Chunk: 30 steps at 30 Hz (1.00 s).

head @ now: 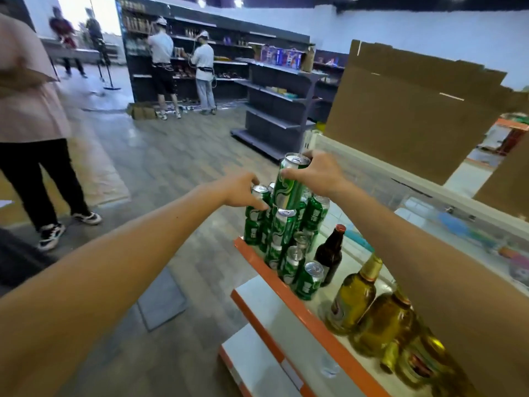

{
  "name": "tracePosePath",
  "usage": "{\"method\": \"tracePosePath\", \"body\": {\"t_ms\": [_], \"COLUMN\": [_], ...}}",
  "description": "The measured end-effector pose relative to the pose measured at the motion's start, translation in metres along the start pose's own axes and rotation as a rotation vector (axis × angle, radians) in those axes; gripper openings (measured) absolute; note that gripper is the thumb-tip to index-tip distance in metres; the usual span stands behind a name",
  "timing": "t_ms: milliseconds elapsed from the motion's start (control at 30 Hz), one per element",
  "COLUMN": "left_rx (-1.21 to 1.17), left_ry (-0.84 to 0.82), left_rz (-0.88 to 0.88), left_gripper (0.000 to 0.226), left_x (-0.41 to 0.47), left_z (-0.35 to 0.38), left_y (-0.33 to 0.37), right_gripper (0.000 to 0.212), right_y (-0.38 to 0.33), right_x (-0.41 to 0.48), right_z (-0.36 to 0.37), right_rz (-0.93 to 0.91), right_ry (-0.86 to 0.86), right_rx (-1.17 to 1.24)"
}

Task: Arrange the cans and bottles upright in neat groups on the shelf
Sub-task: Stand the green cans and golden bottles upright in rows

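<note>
Several green cans (282,233) stand stacked in tiers at the far end of the white shelf with an orange edge (289,293). My right hand (317,174) grips the top of a tall green can (289,184) on the peak of the stack. My left hand (243,190) rests its fingers on a can in the upper tier (259,193), beside the tall one. A dark brown bottle with a red cap (329,255) stands upright behind the cans. Several golden-green bottles (355,296) stand nearer me on the same shelf.
A lower shelf board (257,365) juts out below. Cardboard sheets (406,110) stand behind the shelf. A person in a pink top (31,116) stands on the left of the aisle, and two people work at dark shelving (274,90) farther back.
</note>
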<state>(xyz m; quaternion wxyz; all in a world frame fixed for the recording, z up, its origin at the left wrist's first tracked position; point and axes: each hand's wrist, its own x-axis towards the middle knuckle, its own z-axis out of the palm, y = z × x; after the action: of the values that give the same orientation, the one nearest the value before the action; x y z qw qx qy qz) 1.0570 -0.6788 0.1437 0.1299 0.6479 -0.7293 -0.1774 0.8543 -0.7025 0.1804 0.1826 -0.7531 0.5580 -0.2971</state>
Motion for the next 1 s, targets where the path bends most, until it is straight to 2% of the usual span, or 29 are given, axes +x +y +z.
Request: {"method": "tracePosePath", "body": {"t_ms": [67,200,333,467,567,700,900,933,1000], "left_rx": [-0.119,-0.316,-0.481,-0.539,-0.489,-0.452,-0.386,-0.403,-0.448], "left_ry": [0.005,0.100,0.152,0.176,0.164,0.134,0.060,0.028,-0.051], "left_rz": [0.013,0.059,0.052,0.027,0.014,0.002,-0.027,-0.010,0.045], "left_gripper": [0.085,0.052,0.044,0.047,0.052,0.050,0.089,0.084,0.052], "left_x": [0.022,0.071,0.109,0.141,0.166,0.195,0.252,0.259,0.272], "left_z": [0.006,0.019,0.023,0.023,0.025,0.030,0.044,0.045,0.046], "left_y": [0.006,0.015,0.022,0.027,0.023,0.019,0.003,0.001,-0.001], "right_gripper": [0.074,0.074,0.072,0.076,0.080,0.077,0.069,0.068,0.066], "right_y": [0.004,0.020,0.040,0.057,0.069,0.099,0.142,0.146,0.151], "right_x": [0.022,0.066,0.107,0.137,0.149,0.160,0.169,0.171,0.175], "right_z": [0.008,0.016,0.021,0.019,0.010,-0.001,-0.008,-0.008,-0.009], "right_rz": [-0.015,-0.014,-0.008,-0.005,0.002,0.094,0.230,0.247,0.276], "right_ry": [-0.002,-0.036,-0.052,-0.085,-0.079,-0.059,-0.005,0.007,0.025], "right_rx": [-0.006,-0.016,-0.010,0.029,0.062,0.064,0.012,0.011,-0.003]}}
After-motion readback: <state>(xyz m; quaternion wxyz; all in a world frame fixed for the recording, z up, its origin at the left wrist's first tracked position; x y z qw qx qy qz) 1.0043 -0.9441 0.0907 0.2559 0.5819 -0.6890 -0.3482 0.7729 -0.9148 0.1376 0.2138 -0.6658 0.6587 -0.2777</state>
